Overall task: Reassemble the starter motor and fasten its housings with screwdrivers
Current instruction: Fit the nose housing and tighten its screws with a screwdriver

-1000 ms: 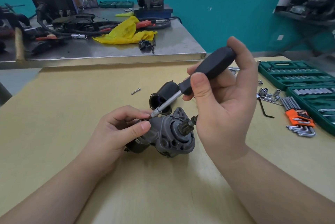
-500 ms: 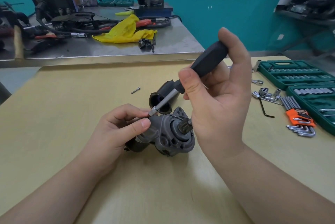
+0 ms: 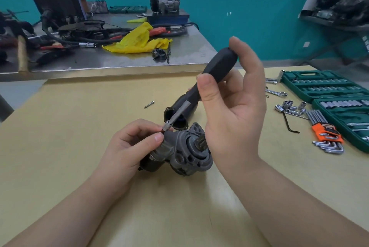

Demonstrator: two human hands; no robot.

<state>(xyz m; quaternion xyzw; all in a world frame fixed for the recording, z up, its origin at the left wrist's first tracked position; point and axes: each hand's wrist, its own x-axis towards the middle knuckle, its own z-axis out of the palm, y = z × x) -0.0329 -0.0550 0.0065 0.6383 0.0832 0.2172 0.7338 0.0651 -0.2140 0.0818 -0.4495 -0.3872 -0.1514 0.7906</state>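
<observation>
Since the earlier frames the right hand (image 3: 233,111) has lifted a little and turned the screwdriver (image 3: 201,85) steeper, so its black handle now points toward the upper right of the frame; the motor has stayed where it was. Thumb and fingers curl round the handle, with the fingertip of one finger over its butt end, and the palm hides the handle's far side. At the centre of the frame the silver shaft slants down to the left, and its tip meets the starter motor (image 3: 185,153) just where the left hand (image 3: 129,147) pinches thumb and forefinger together beside it. Whether those fingers hold a screw cannot be told; only a dark speck shows at the tip. The motor lies on the yellow table (image 3: 60,127), its rear end covered by the left palm and its pinion partly behind the right wrist. Behind it lies a black cylindrical housing (image 3: 179,111), partly blocked by the shaft. A loose screw (image 3: 149,104) lies left of that. At the right edge, green socket cases (image 3: 319,85) and orange-held hex keys (image 3: 327,133) are partly cut off.
</observation>
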